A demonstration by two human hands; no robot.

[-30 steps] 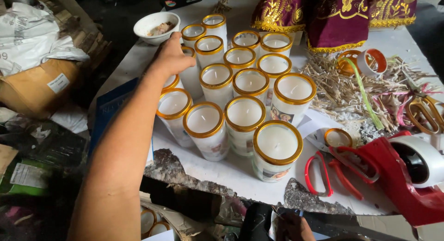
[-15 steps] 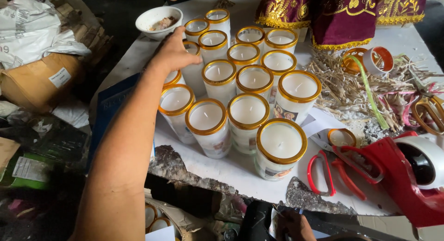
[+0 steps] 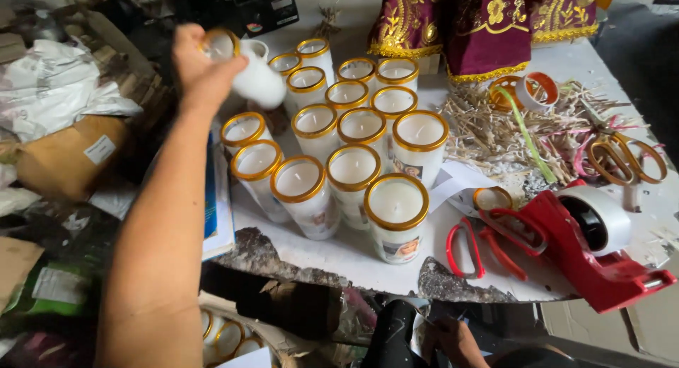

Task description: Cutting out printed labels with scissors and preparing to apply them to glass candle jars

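Currently left hand (image 3: 201, 71) is closed around one candle (image 3: 244, 64), gold-rimmed white glass, held tilted in the air over the table's (image 3: 353, 258) far left edge, beside the standing candle cluster (image 3: 339, 142). Right hand (image 3: 453, 340) sits low below the table edge, partly hidden; cannot tell its grip. Red tape dispenser (image 3: 594, 248) and red scissors (image 3: 470, 248) lie to the right.
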